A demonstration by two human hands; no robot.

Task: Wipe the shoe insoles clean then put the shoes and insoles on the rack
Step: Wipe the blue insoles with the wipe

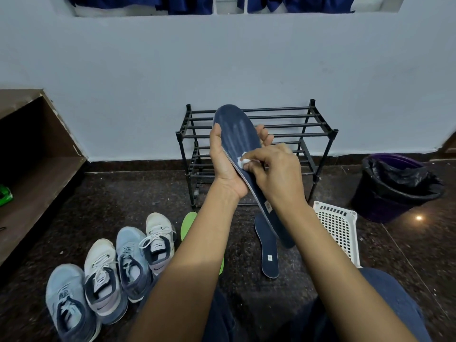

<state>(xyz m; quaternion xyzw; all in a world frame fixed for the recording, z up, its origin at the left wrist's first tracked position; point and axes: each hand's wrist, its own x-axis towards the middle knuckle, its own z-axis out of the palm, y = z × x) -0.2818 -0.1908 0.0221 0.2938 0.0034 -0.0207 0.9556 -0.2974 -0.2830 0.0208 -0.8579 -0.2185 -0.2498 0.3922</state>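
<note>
The left hand (223,164) is wrapped around the middle of a dark blue insole (237,129), thumb on its left edge and fingers curled behind, holding it up with the toe end pointing away, in front of the rack (296,124). The right hand (276,174) pinches a small white wad (243,161) and presses it against the face of the insole, just beside the left thumb. The toe half shows pale streaks. The heel half, hidden in part by the right wrist, looks unwiped.

The insole is thin and held only at its waist, so hard rubbing could bend it or twist it out of the grip. It would then drop to the floor (123,193) and pick up dirt again. The wad is tiny and could shred or slip from the fingertips, leaving lint behind.

A second blue insole (267,248) lies on the floor near the right forearm, and a green insole (188,225) lies partly under the left one. Either could get knocked or mixed up with cleaned ones.

The four shoes (111,275) stand in a row near left. The rack's bars are widely spaced, so an insole laid along them might slip through.
</note>
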